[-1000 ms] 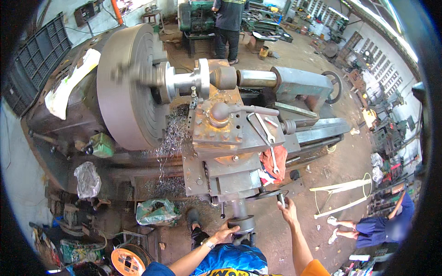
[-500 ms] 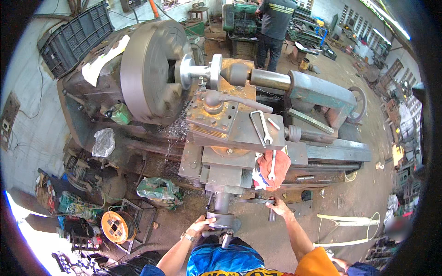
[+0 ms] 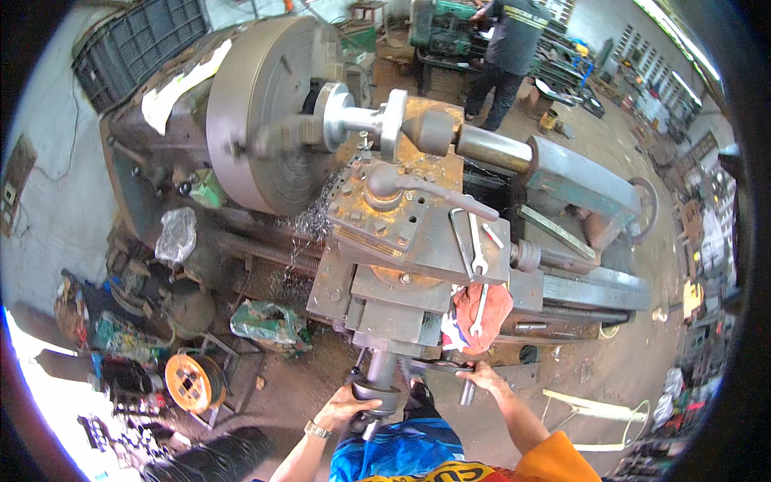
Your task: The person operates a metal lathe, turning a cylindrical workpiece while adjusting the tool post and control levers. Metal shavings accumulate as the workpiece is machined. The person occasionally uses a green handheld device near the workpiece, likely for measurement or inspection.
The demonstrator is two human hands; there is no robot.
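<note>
My left hand (image 3: 345,406) is wrapped round the grey round collar (image 3: 377,397) of the cross-slide screw on a large metal lathe. With my right hand (image 3: 484,376) I grip the rim of the carriage handwheel (image 3: 438,365), next to its upright handle (image 3: 467,392). Beyond my hands stands the tool post (image 3: 381,197) with a long clamping lever (image 3: 446,195). Its cutting tool (image 3: 364,140) is close to the bright flanged shaft (image 3: 361,120), held between the motion-blurred chuck (image 3: 261,112) and the tailstock centre (image 3: 430,130). Whether tool and shaft touch, I cannot tell.
Spanners (image 3: 478,249) lie on the slide, and another spanner (image 3: 479,309) rests on a red cloth (image 3: 490,309). Metal chips (image 3: 313,217) cover the bed below the chuck. A cable reel (image 3: 193,381) stands at lower left. Another person (image 3: 510,56) stands at a far machine.
My view has shifted and tilted, so the lathe appears slightly larger and turned. Both hands keep their holds. The chuck's blurred jaws show in a different position.
</note>
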